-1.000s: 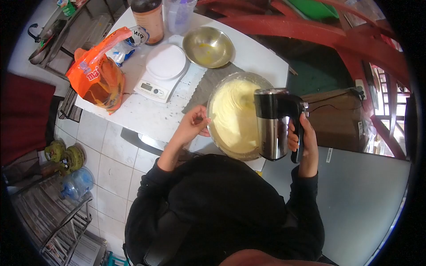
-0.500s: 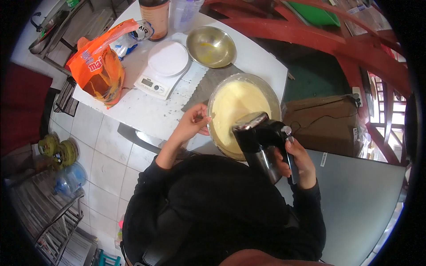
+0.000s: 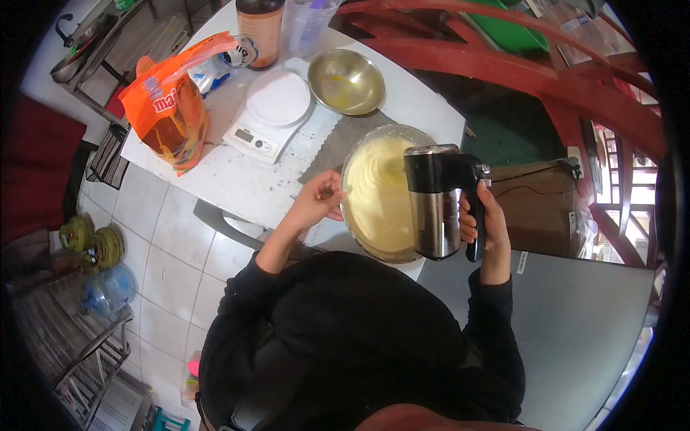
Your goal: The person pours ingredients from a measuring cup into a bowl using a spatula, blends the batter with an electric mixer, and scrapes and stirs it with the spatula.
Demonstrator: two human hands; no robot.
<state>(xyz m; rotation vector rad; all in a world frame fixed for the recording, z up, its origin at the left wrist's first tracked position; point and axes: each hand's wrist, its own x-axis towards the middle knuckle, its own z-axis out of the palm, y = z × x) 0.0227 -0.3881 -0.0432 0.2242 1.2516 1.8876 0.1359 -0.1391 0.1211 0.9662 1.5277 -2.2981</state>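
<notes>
My right hand [image 3: 489, 224] is wrapped round the black handle of a hand mixer [image 3: 435, 219] with a silver body. The mixer stands over the right part of a large mixing bowl [image 3: 397, 256], and its beaters are hidden beneath it. Pale yellow batter [image 3: 379, 205] with ripples on its surface fills much of the bowl. At the bowl's left rim, my left hand [image 3: 320, 196] pinches the edge between thumb and fingers. Under the bowl's far left side lies a grey-brown cloth [image 3: 332, 154].
A white kitchen scale [image 3: 267, 115], a steel bowl [image 3: 347, 82] with yellow residue and an orange bag [image 3: 169, 118] share the white table [image 3: 208, 161]. Behind them are a brown bottle [image 3: 260, 36] and a clear plastic container [image 3: 305, 32]. A cardboard box [image 3: 535, 212] stands right.
My right hand has brought the mixer up and to the right across the bowl and turned it more upright. Ripples in the batter show more clearly. My left hand stays on the rim.
</notes>
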